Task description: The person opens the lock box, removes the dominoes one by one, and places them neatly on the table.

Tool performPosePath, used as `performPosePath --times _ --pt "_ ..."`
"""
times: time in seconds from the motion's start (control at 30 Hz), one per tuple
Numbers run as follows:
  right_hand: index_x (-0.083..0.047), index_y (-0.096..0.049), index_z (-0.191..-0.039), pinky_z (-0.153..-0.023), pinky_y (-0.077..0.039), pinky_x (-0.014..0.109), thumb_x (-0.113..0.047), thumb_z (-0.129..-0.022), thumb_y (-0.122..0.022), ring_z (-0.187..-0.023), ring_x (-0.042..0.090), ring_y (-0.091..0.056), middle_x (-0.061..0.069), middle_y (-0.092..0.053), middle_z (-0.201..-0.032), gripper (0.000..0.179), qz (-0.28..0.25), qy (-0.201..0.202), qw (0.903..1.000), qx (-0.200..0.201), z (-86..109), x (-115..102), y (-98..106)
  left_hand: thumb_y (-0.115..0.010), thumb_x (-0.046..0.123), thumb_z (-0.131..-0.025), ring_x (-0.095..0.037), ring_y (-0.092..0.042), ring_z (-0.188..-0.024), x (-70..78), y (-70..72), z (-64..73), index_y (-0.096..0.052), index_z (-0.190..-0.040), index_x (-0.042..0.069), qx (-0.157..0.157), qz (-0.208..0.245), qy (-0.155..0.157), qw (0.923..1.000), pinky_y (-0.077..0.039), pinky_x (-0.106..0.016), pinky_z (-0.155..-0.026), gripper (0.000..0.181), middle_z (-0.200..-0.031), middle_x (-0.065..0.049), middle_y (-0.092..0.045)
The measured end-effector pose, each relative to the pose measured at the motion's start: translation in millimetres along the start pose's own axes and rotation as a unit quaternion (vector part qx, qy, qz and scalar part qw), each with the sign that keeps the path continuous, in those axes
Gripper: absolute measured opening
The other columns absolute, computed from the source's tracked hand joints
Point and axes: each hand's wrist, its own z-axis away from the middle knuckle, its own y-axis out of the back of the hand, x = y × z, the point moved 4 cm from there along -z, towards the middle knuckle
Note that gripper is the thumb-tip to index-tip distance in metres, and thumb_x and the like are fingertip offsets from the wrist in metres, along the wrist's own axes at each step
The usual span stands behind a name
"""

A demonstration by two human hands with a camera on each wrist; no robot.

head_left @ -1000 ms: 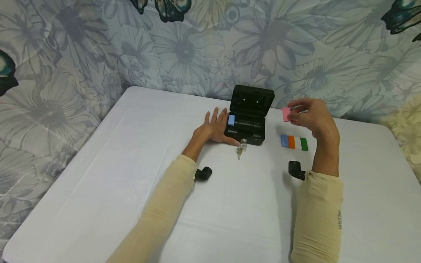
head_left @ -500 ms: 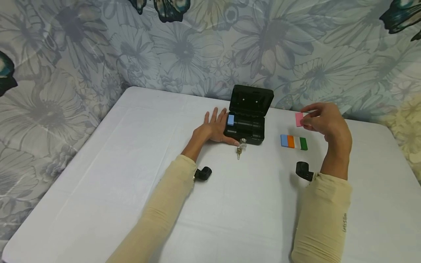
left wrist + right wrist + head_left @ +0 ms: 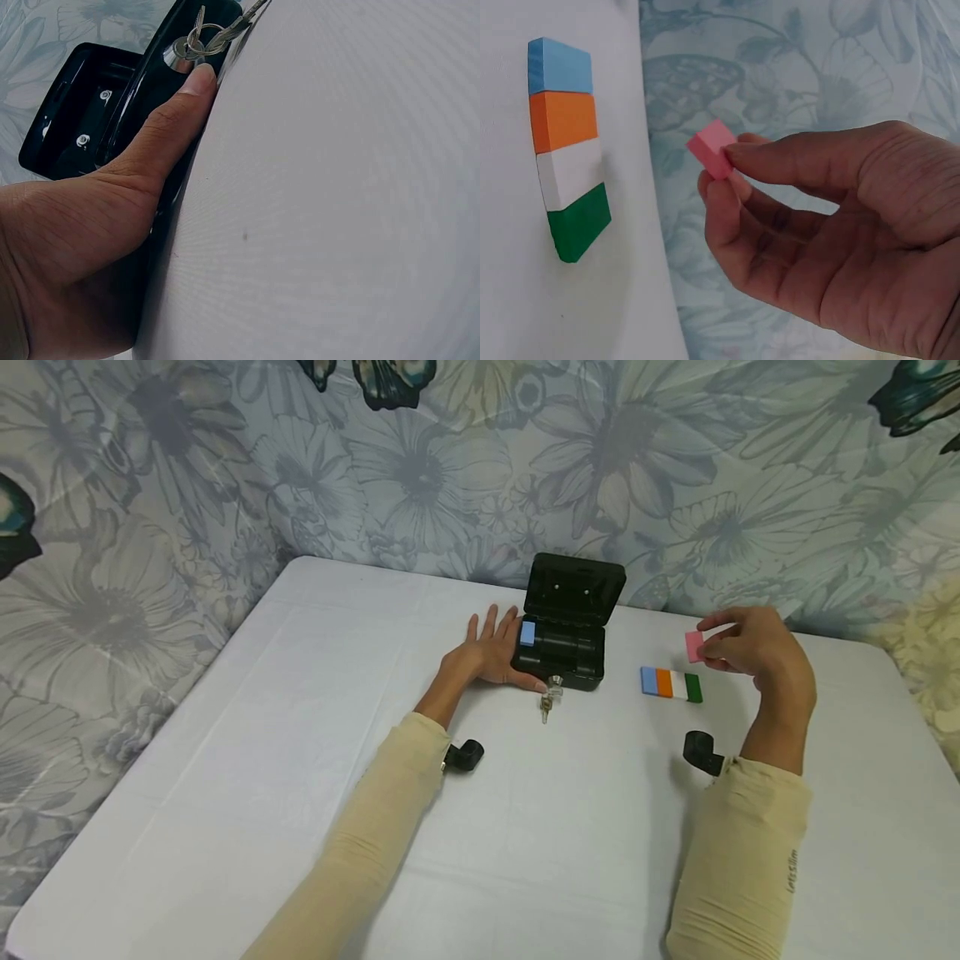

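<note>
My right hand (image 3: 753, 647) pinches a pink block (image 3: 714, 148) between thumb and fingertips, above the table. Just left of it lies a row of blocks side by side: a blue block (image 3: 561, 66), an orange block (image 3: 564, 121), a white block (image 3: 571, 172) and a green block (image 3: 580, 223). My left hand (image 3: 487, 656), fingers spread, rests against the left side of a black cash box (image 3: 567, 652) whose lid (image 3: 576, 589) stands raised. Its thumb lies along the box front by the lock (image 3: 180, 54). A light blue block (image 3: 528, 633) sits inside the box at the left.
Keys (image 3: 546, 708) on a ring hang from the lock at the box front. A white cloth covers the table (image 3: 525, 827). Behind it hangs a floral backdrop (image 3: 420, 477). Black wrist cameras (image 3: 702, 752) stick out from both sleeves.
My right hand has moved right and a little toward me with the pink block, away from the box. The left hand and the box stay put.
</note>
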Motion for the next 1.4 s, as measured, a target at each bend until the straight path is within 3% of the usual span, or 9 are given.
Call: performPosePath --times 0.17,0.4,0.53,0.77,1.07,1.4 --pt "0.009 -0.046 -0.148 -0.069 -0.054 0.024 -0.009 -0.097 -0.064 -0.069 0.001 -0.066 -0.014 -0.067 -0.077 0.057 0.009 -0.009 0.9998 -0.014 0.5 9 2 -0.060 0.079 -0.089 -0.030 0.029 -0.162 2.2 3.8 9.4 0.014 -0.168 0.013 0.008 0.004 -0.010 0.9999 0.014 -0.055 -0.132 0.127 -0.175 -0.002 0.026" --pt "0.010 -0.047 -0.147 -0.075 -0.050 0.033 -0.007 -0.094 -0.066 -0.070 0.009 -0.068 -0.010 -0.071 -0.070 0.058 0.042 -0.036 0.9979 -0.034 1.4 22 3 -0.061 0.079 -0.088 -0.027 0.034 -0.159 -0.1 -0.9 -2.4 0.019 -0.166 0.015 -0.006 0.002 0.005 1.0000 0.018 -0.054 -0.131 0.129 -0.173 0.002 0.031" --pt "0.009 -0.046 -0.147 -0.078 -0.047 0.038 -0.009 -0.095 -0.065 -0.072 0.012 -0.067 -0.007 -0.071 -0.069 0.058 0.057 -0.063 0.9952 -0.048 1.6 28 2 -0.061 0.080 -0.087 -0.028 0.031 -0.161 0.1 -0.3 1.1 0.017 -0.167 0.015 0.003 0.005 0.001 1.0000 0.016 -0.054 -0.132 0.129 -0.174 0.000 0.029" --pt "0.011 -0.045 -0.146 -0.074 -0.050 0.034 -0.007 -0.094 -0.066 -0.074 0.014 -0.067 -0.006 -0.070 -0.073 0.059 0.057 -0.064 0.9932 -0.078 -2.4 35 -2 -0.061 0.081 -0.086 -0.029 0.029 -0.161 0.3 1.9 6.2 0.015 -0.168 0.015 0.011 0.003 0.001 0.9999 0.014 -0.055 -0.132 0.130 -0.175 0.000 0.027" --pt "0.014 -0.045 -0.144 -0.074 -0.055 0.033 -0.004 -0.091 -0.066 -0.077 0.015 -0.066 -0.001 -0.070 -0.080 0.059 0.043 -0.080 0.9903 -0.106 -5.5 39 -5 -0.061 0.082 -0.086 -0.027 0.033 -0.160 0.1 -0.2 0.1 0.019 -0.167 0.016 0.000 0.001 0.006 1.0000 0.017 -0.054 -0.131 0.131 -0.173 0.002 0.031" --pt "0.013 -0.049 -0.140 -0.082 -0.048 0.039 -0.009 -0.090 -0.069 -0.077 0.013 -0.069 -0.003 -0.074 -0.078 0.058 0.064 -0.083 0.9891 -0.104 -9.6 43 -5 -0.060 0.083 -0.086 -0.026 0.034 -0.159 -1.4 -1.4 -2.8 0.020 -0.166 0.017 0.002 0.003 0.006 1.0000 0.018 -0.054 -0.131 0.132 -0.173 0.003 0.031"
